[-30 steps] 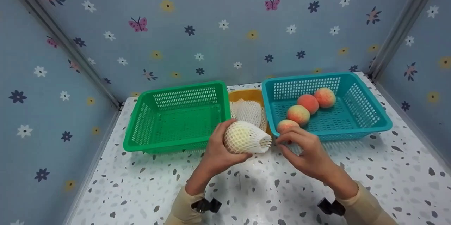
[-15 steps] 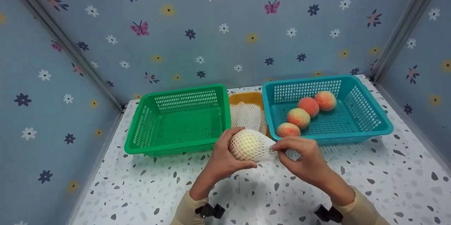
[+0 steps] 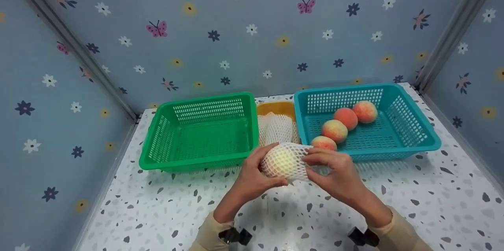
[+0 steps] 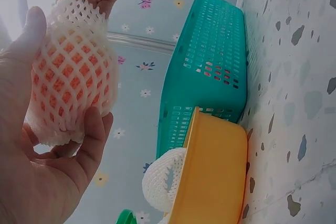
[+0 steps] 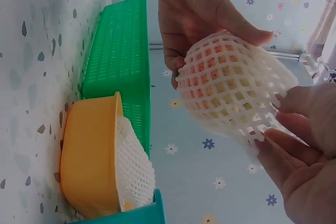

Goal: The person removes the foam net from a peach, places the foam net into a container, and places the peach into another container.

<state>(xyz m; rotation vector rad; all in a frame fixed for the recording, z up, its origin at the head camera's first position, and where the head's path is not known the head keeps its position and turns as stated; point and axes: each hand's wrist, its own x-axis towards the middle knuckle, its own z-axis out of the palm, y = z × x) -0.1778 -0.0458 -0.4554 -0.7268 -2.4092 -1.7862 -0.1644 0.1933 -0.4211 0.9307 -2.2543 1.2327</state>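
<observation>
A peach [image 4: 68, 74] shows red and yellow through the white foam net sleeve [image 5: 231, 80] wrapped around it. My left hand [image 3: 256, 172] grips the netted peach from the left, thumb on one side and fingers curled on the other. With my right hand [image 3: 334, 168] I pinch the net's open end, at the peach's right side. Both hands hold it raised in front of the baskets. Behind it stands a yellow bin [image 5: 89, 156] with more white foam nets [image 3: 278, 128] in it.
To the left is a green basket [image 3: 197, 162], its mesh floor bare. On the right a teal basket [image 3: 393, 149] holds several peaches [image 3: 334, 130] in a slanting row. A patterned wall [image 3: 252, 54] rises behind the speckled table [image 3: 177, 211].
My right hand has come over to the net's end and now pinches it, drawing it along the peach. The netted peach in my left hand has shifted slightly right and down.
</observation>
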